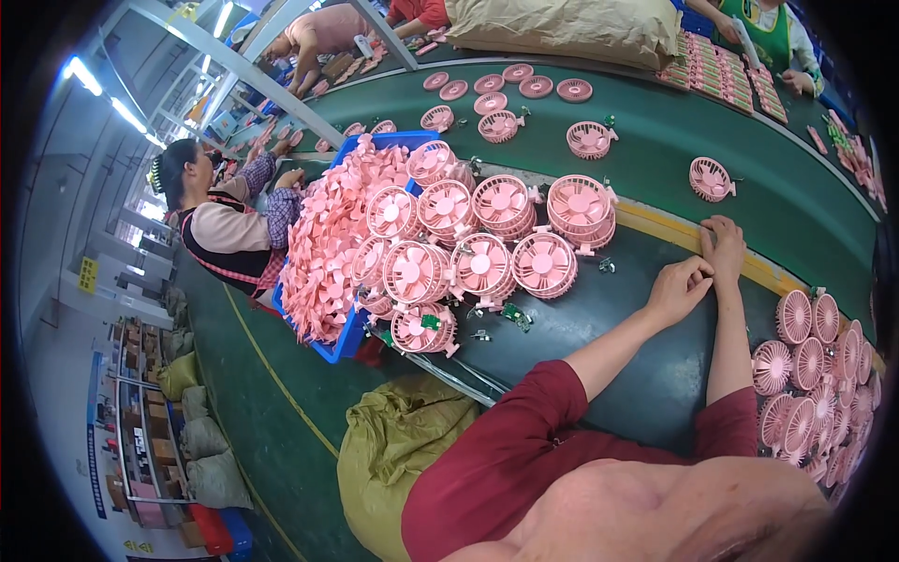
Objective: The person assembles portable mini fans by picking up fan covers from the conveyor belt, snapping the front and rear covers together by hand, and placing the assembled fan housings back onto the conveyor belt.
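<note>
My left hand (679, 292) is closed, its fingers curled together against my right wrist, and nothing shows in them. My right hand (723, 248) lies at the yellow edge strip (655, 225) of the bench, its fingers loosely stretched out and holding nothing I can see. Left of my hands, on the dark bench top (609, 361), stand several stacked pink fan housings with blades (545, 265), small green circuit boards (515, 315) hanging from some by wires. Past my right hand, a single pink fan housing (712, 179) lies on the green conveyor belt (646, 173).
A blue bin (348, 345) heaped with pink fan blades (332, 234) stands left. Pink round grilles (794, 317) are piled at right. More housings and round covers (536, 86) lie on the belt. A co-worker (229, 211) sits at left; others work across. A yellow-green sack (403, 440) stands below the bench.
</note>
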A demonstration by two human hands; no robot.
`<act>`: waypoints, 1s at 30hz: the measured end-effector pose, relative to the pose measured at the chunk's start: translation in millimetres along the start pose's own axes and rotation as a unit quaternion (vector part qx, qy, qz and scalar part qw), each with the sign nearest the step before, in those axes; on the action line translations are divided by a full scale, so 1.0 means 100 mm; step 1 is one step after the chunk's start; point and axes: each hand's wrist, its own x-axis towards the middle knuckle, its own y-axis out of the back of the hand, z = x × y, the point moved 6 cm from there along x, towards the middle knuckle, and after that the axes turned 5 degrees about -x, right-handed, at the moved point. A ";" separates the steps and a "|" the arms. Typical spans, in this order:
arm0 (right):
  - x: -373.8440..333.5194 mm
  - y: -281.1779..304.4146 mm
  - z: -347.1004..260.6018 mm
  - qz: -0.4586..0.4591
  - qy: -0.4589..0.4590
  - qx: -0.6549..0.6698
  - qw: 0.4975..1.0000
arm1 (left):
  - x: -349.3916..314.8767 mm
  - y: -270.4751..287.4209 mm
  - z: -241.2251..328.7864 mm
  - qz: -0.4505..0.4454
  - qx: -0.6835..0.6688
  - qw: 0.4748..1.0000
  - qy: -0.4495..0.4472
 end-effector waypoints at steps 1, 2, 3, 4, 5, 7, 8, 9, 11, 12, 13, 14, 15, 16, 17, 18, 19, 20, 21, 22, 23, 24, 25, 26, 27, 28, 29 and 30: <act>0.00 0.00 -0.01 -0.002 0.000 -0.001 1.000 | 0.00 0.01 0.00 0.000 0.000 1.000 -0.001; 0.01 -0.01 -0.01 -0.003 0.000 -0.001 1.000 | 0.00 0.01 0.00 -0.001 -0.001 1.000 0.002; 0.01 -0.03 -0.01 -0.002 0.001 0.002 1.000 | 0.00 0.02 0.00 -0.003 -0.002 1.000 0.005; 0.01 -0.04 -0.02 -0.002 0.002 0.004 1.000 | 0.00 0.04 0.00 -0.002 -0.002 1.000 0.005; 0.01 -0.03 0.00 -0.001 0.001 0.003 1.000 | 0.00 0.02 0.00 -0.003 -0.003 1.000 0.006; 0.00 -0.01 0.02 -0.004 -0.003 0.002 1.000 | 0.01 -0.01 0.00 -0.006 -0.004 1.000 0.006; 0.00 -0.01 0.02 -0.004 -0.003 0.001 1.000 | 0.01 -0.01 0.00 -0.005 -0.003 1.000 0.003; 0.00 -0.01 0.02 -0.001 0.000 0.001 1.000 | 0.01 -0.01 0.00 -0.003 -0.003 1.000 0.000; 0.01 -0.02 0.02 0.002 0.003 0.001 1.000 | 0.01 0.00 0.01 -0.002 -0.004 1.000 0.000; 0.01 -0.03 0.03 0.005 0.006 0.003 1.000 | 0.01 0.00 0.01 -0.002 -0.004 1.000 0.001; 0.01 -0.03 0.03 0.008 0.008 0.004 1.000 | 0.01 -0.01 0.01 -0.002 -0.005 1.000 0.001; 0.01 -0.02 0.03 0.007 0.009 0.005 1.000 | 0.01 0.00 0.02 -0.002 -0.004 1.000 -0.002; 0.01 -0.02 0.02 0.006 0.008 0.006 1.000 | 0.01 0.00 0.02 -0.001 -0.003 1.000 -0.005; 0.01 -0.02 0.01 0.005 0.006 0.007 1.000 | 0.01 0.01 0.02 -0.001 -0.002 1.000 -0.004; 0.01 -0.02 0.02 0.004 0.006 0.007 1.000 | 0.00 0.01 0.02 -0.001 -0.002 1.000 -0.005; 0.01 -0.03 0.02 0.004 0.008 0.007 1.000 | 0.00 0.01 0.03 -0.002 -0.002 1.000 -0.006; 0.01 -0.04 0.02 0.003 0.009 0.007 1.000 | 0.00 0.02 0.02 -0.002 -0.003 1.000 -0.006; 0.01 -0.04 -0.01 0.002 0.010 0.008 1.000 | 0.00 0.03 0.02 0.000 -0.002 1.000 -0.005; 0.00 -0.03 -0.05 0.003 0.010 0.007 1.000 | -0.01 0.05 0.02 0.002 -0.002 1.000 -0.004; 0.00 -0.04 -0.08 0.004 0.009 0.006 1.000 | -0.02 0.07 0.01 0.002 -0.001 1.000 -0.003; 0.00 -0.03 -0.05 0.003 0.008 0.005 1.000 | -0.02 0.06 0.02 0.004 -0.004 1.000 -0.002; -0.01 -0.03 -0.03 0.004 0.006 0.002 1.000 | -0.01 0.05 0.03 0.005 -0.007 1.000 -0.002; -0.02 -0.03 0.01 0.005 0.003 -0.001 1.000 | 0.00 0.03 0.03 0.001 -0.010 1.000 -0.001; -0.02 -0.03 0.07 0.003 0.003 -0.003 1.000 | 0.01 -0.01 0.05 -0.006 -0.007 1.000 -0.002; -0.02 0.00 0.13 0.000 -0.001 -0.008 1.000 | 0.01 -0.06 0.05 -0.018 -0.008 1.000 -0.002; 0.00 -0.02 0.14 0.008 -0.002 -0.018 1.000 | 0.02 -0.07 0.02 -0.009 -0.018 1.000 0.006; 0.00 -0.03 0.12 0.049 0.032 -0.008 0.998 | 0.02 -0.07 0.02 -0.002 -0.031 0.999 0.017; 0.02 -0.05 0.09 0.063 0.044 0.013 0.997 | 0.02 -0.05 -0.02 0.002 -0.025 1.000 0.009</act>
